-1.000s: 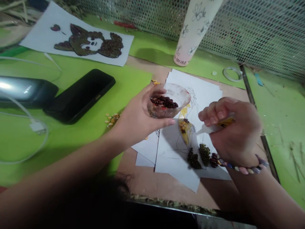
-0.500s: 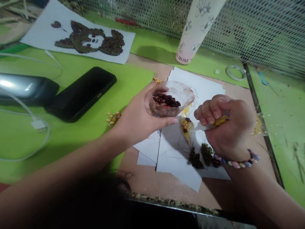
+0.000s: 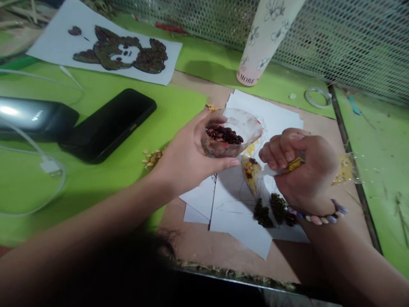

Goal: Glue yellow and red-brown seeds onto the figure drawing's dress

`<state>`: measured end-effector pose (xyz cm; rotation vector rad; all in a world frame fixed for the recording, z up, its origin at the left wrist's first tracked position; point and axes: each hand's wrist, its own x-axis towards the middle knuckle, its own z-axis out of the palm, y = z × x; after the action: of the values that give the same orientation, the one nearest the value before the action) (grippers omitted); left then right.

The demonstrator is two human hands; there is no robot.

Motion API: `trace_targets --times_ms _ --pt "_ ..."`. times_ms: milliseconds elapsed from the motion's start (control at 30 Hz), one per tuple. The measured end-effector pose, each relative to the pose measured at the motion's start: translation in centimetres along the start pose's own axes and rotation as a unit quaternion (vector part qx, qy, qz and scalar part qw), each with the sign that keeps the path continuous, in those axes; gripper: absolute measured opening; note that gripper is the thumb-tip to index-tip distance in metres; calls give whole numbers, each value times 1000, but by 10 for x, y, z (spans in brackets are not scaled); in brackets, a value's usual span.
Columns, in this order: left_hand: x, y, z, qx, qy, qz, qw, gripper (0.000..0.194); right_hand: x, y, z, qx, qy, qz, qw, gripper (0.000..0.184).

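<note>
My left hand (image 3: 185,155) is wrapped round a small clear plastic cup (image 3: 247,123) holding dark red beans (image 3: 223,134), a little above the table. My right hand (image 3: 303,168) is closed round a small white glue tube (image 3: 281,169) with a yellow label, its tip pointing left at a patch of yellow grains (image 3: 251,170) stuck on a drawing. The drawing is on a white sheet (image 3: 275,119) lying on other sheets. Dark green and dark red seeds (image 3: 273,209) are stuck lower on the same sheet, just below my right hand.
A black phone (image 3: 108,124) and a dark power bank (image 3: 35,119) with a white cable (image 3: 47,166) lie on the green mat at left. A finished seed picture (image 3: 121,53) lies at the back, a pink flowered tube (image 3: 265,38) stands by the mesh wall, a tape ring (image 3: 316,97) beside it. Loose yellow grains (image 3: 151,158) lie near my left wrist.
My right hand has drawn a little left and up with the glue tube, closer to the cup. My left hand holds the cup in nearly the same place.
</note>
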<state>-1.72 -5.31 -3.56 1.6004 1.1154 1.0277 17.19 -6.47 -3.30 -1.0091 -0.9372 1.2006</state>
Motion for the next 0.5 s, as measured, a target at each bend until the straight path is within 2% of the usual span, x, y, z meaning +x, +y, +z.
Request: trace_targets --times_ms 133,300,500 --pt "0 -2 -1 12 -1 2 1000 55 3 3 -5 4 -17 -12 1000 32" --pt "0 -7 0 -9 -2 1 1000 56 8 5 -12 -4 -74 -23 997 37" --pt "0 -7 0 -8 -12 3 1000 54 4 2 -6 -7 -35 -18 999 33"
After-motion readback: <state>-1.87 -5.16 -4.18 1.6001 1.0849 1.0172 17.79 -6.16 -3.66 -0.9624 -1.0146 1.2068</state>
